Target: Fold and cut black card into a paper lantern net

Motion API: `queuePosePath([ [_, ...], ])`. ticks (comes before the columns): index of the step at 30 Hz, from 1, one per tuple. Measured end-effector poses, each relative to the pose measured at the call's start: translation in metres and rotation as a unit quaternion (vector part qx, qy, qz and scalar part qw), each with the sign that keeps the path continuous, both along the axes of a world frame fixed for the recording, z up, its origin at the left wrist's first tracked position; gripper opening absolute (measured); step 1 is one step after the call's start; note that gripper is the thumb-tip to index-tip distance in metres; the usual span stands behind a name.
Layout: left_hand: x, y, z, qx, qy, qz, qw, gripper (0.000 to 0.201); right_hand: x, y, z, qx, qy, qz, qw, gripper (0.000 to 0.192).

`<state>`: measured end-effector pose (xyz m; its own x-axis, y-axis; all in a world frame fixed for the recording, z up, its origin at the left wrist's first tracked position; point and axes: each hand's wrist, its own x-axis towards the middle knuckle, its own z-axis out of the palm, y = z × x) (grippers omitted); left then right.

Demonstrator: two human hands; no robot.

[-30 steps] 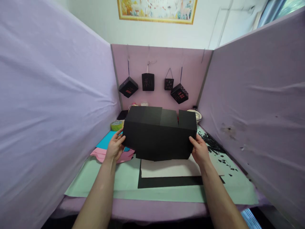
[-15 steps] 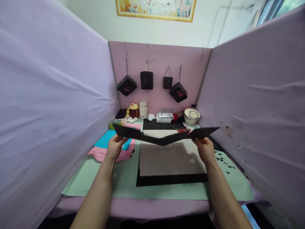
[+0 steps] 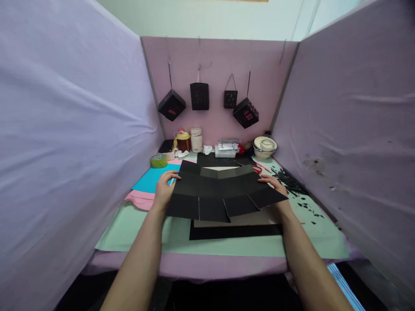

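Observation:
A creased black card sheet (image 3: 220, 192), cut into several flaps along its near edge, is held low over the desk. My left hand (image 3: 164, 190) grips its left edge and my right hand (image 3: 275, 186) grips its right edge, partly hidden under the sheet. Beneath it lie a grey board (image 3: 259, 218) and a black sheet (image 3: 233, 232) on a pale green mat (image 3: 175, 235).
Blue paper (image 3: 152, 179) and pink paper (image 3: 141, 199) lie at the left, with a green tape roll (image 3: 158, 160) behind. Jars, a clear box (image 3: 226, 150), a round tin (image 3: 265, 146) and red scissors (image 3: 257, 169) stand at the back. Black scraps (image 3: 292, 185) litter the right. Several black lanterns (image 3: 199, 96) hang on the pink partition.
The black sheet stood upright like a box wall a second ago, then tipped flat edge-on, and now lies tilted toward me lower over the desk. The view has dipped downward.

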<state>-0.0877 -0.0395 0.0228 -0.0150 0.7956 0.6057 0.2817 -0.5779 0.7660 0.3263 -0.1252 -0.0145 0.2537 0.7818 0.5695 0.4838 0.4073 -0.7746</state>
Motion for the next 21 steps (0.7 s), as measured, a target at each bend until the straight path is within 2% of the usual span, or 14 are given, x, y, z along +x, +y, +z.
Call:
queuePosePath([
  [4, 0.001, -0.001, 0.000, 0.008, 0.006, 0.010, 1.000, 0.004, 0.011, 0.008, -0.008, -0.005, -0.016, -0.030, 0.999, 0.025],
  [9, 0.000, 0.006, -0.006, -0.003, 0.016, 0.001, 1.000, 0.006, 0.013, 0.006, -0.009, 0.011, -0.043, -0.034, 0.998, 0.028],
  [13, -0.001, 0.014, -0.021, -0.046, 0.062, -0.019, 0.997, 0.030, 0.015, 0.002, -0.013, -0.060, -0.110, 0.004, 0.992, 0.039],
  [16, -0.005, 0.017, -0.030, -0.072, 0.078, -0.017, 0.994, 0.037, 0.019, -0.004, -0.019, -0.113, -0.144, 0.017, 0.983, 0.048],
  [18, -0.009, 0.018, -0.031, -0.080, 0.079, -0.006, 0.994, 0.037, 0.022, -0.010, -0.022, -0.127, -0.159, 0.012, 0.979, 0.048],
  [21, -0.012, 0.016, -0.021, -0.080, 0.077, 0.011, 0.994, 0.037, 0.028, -0.023, -0.021, -0.137, -0.186, -0.001, 0.973, 0.054],
])
